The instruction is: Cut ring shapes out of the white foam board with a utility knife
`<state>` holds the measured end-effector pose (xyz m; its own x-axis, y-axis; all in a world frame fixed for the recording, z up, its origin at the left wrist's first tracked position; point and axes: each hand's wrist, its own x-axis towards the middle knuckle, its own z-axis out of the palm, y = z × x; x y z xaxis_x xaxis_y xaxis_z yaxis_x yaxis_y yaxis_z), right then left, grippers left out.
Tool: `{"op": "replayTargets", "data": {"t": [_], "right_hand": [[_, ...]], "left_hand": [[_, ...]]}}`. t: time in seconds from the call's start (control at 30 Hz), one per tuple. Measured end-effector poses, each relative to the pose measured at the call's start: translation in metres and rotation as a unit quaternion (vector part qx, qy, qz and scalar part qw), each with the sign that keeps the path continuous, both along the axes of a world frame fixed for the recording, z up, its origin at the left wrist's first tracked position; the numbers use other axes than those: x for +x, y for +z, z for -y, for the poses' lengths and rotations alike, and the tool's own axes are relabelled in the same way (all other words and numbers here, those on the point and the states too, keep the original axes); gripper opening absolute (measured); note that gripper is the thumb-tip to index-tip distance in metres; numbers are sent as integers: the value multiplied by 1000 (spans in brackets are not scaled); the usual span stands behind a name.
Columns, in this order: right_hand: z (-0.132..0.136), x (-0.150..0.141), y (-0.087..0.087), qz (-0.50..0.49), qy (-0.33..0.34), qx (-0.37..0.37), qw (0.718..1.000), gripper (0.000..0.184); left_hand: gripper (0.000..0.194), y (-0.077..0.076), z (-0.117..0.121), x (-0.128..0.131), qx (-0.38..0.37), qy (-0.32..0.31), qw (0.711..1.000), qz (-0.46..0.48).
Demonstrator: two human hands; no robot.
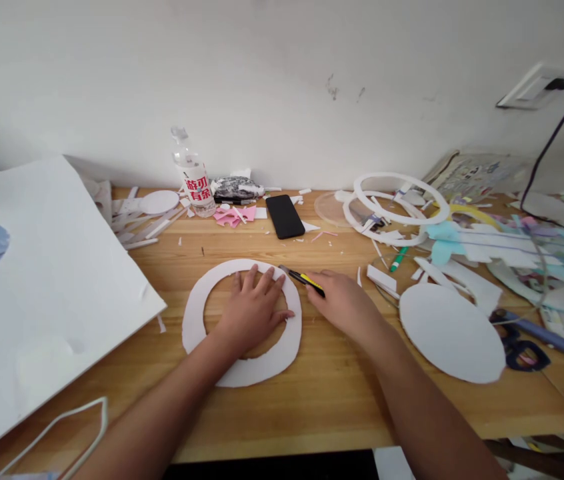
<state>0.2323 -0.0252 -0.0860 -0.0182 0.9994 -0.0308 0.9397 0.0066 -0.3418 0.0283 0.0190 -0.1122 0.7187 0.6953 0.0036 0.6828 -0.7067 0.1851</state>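
A white foam-board ring (193, 319) lies flat on the wooden desk (332, 393) in front of me. My left hand (253, 308) rests inside the ring's hole, fingers spread flat and reaching onto its far inner edge. My right hand (343, 303) is closed round a yellow and black utility knife (303, 278), whose tip touches the ring's upper right edge. A white foam disc (449, 331) lies to the right of my right forearm.
A large white board (47, 293) with a round cut-out covers the left. At the back stand a water bottle (193, 175), a black phone (285, 215) and white rings (397, 203). Paper scraps, a green marker (398, 259) and dark scissors (522, 348) crowd the right side.
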Motion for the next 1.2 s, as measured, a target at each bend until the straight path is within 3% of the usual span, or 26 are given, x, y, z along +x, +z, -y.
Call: {"op": "replayTargets", "data": {"t": [0.5, 1.2], "right_hand": [[2, -5, 1, 10, 6, 3, 1000, 35], [5, -13, 12, 76, -2, -75, 994, 34]], "left_hand": [[71, 2, 2, 1, 2, 7, 1000, -15], [72, 12, -1, 6, 7, -2, 999, -33]]}}
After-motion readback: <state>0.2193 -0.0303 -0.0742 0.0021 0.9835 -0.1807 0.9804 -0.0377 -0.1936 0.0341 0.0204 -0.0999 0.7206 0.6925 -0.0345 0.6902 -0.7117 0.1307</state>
